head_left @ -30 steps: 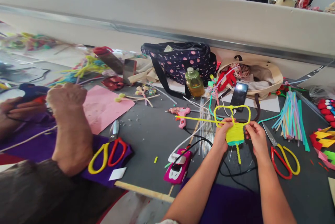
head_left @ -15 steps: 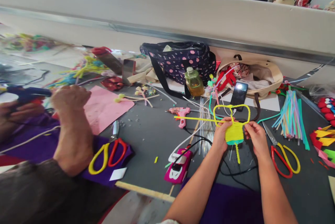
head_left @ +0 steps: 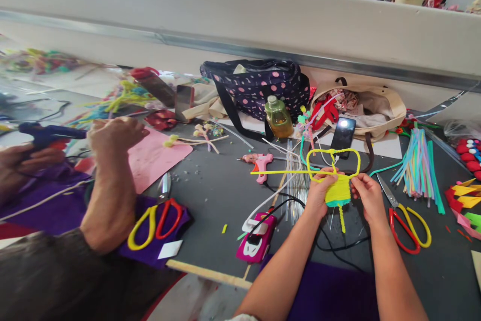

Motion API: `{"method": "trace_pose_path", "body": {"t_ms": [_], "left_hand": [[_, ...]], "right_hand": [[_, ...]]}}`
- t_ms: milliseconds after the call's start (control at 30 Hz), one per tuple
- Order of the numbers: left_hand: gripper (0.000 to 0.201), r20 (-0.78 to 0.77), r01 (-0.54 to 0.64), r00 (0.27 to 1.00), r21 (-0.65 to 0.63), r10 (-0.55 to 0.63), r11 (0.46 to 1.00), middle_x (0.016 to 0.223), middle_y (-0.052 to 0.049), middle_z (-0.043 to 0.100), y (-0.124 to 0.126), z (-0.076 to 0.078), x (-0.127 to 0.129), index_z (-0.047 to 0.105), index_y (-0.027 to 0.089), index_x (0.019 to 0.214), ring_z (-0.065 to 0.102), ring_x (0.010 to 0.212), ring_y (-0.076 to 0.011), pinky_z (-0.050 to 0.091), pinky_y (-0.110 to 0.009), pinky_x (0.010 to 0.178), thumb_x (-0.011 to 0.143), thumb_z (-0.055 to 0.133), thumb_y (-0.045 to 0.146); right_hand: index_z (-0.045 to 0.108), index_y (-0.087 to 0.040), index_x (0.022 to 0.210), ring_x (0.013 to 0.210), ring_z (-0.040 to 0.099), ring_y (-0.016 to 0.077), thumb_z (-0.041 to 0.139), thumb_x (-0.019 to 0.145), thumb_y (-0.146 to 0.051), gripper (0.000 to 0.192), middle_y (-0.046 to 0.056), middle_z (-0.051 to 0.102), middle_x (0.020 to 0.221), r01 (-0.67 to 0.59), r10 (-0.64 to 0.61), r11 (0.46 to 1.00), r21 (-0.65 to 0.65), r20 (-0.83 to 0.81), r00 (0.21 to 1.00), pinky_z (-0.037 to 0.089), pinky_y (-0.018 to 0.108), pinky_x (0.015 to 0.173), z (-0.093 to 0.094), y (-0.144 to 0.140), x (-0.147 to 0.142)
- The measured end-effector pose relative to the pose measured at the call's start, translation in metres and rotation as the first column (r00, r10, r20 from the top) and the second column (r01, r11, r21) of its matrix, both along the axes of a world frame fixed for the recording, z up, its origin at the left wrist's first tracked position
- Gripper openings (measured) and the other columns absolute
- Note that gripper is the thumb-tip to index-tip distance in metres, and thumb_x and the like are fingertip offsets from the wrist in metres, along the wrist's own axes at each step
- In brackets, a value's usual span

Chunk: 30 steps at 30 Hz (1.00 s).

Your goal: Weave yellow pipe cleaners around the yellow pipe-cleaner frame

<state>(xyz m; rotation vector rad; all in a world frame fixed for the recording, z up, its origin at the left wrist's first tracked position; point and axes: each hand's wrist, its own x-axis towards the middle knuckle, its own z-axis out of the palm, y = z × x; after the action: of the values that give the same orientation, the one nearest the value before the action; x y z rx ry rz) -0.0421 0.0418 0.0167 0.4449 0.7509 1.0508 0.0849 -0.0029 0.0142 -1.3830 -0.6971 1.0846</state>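
Between my two hands is a yellow pipe-cleaner figure (head_left: 337,189), held above the dark table. It has two wide loops on top, a block of close-laid yellow rows, a teal band below and a twisted stem hanging down. One long straight strand sticks out to the left, past my left hand. My left hand (head_left: 318,192) is closed on the left edge of the block, thumb at the base of the strand. My right hand (head_left: 367,195) pinches the right edge, near the base of the right loop. Its fingertips partly hide that edge.
Scissors (head_left: 408,231) lie right of my right arm, near a pipe-cleaner bundle (head_left: 418,161). A pink glue gun (head_left: 263,166), a magenta device (head_left: 256,238) with cords and a bottle (head_left: 278,118) stand left. At far left, a co-worker's hand holds a blue glue gun (head_left: 48,134).
My hands stay nearly in place, and the long yellow strand has shifted slightly downward at its free end. The co-worker's raised fist and blue glue gun have moved to the right.
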Motion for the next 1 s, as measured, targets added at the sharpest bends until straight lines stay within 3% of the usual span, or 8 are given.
{"method": "trace_pose_path", "body": {"t_ms": [267,600,1000], "left_hand": [[0.033,0.006,-0.038,0.999,-0.015,0.038,0.999,0.075,-0.005,0.072,-0.0002,-0.0028,0.0022,0.065,0.015,0.080,0.067,0.068,-0.0184,0.050,-0.031,0.071,0.056,0.084,0.029],[0.026,-0.010,-0.029,1.000,-0.001,0.029,1.000,0.076,-0.006,0.073,-0.0015,0.0011,0.0015,0.065,0.016,0.079,0.068,0.072,-0.0223,0.051,-0.033,0.072,0.057,0.077,0.024],[0.026,-0.017,-0.071,0.997,-0.038,0.070,0.997,0.071,-0.009,0.073,-0.0008,-0.0004,0.0030,0.066,0.013,0.078,0.069,0.071,-0.0245,0.053,-0.036,0.073,0.057,0.077,0.024]], "right_hand": [[0.062,-0.020,0.070,0.055,0.049,0.0127,0.074,0.066,-0.047,0.030,-0.002,0.057,0.061,0.001,-0.001,1.000,0.012,-0.003,1.000,0.036,0.022,0.044,0.0019,0.0002,-0.0020],[0.062,-0.019,0.072,0.055,0.050,0.0111,0.074,0.069,-0.047,0.030,-0.003,0.059,0.064,-0.015,0.016,1.000,0.027,-0.034,0.999,0.036,0.020,0.045,-0.0018,-0.0002,-0.0031],[0.067,-0.019,0.077,0.057,0.054,0.0126,0.072,0.071,-0.050,0.032,0.000,0.065,0.068,0.005,-0.007,1.000,0.025,0.088,0.996,0.039,0.021,0.047,-0.0040,-0.0022,0.0001]]}}
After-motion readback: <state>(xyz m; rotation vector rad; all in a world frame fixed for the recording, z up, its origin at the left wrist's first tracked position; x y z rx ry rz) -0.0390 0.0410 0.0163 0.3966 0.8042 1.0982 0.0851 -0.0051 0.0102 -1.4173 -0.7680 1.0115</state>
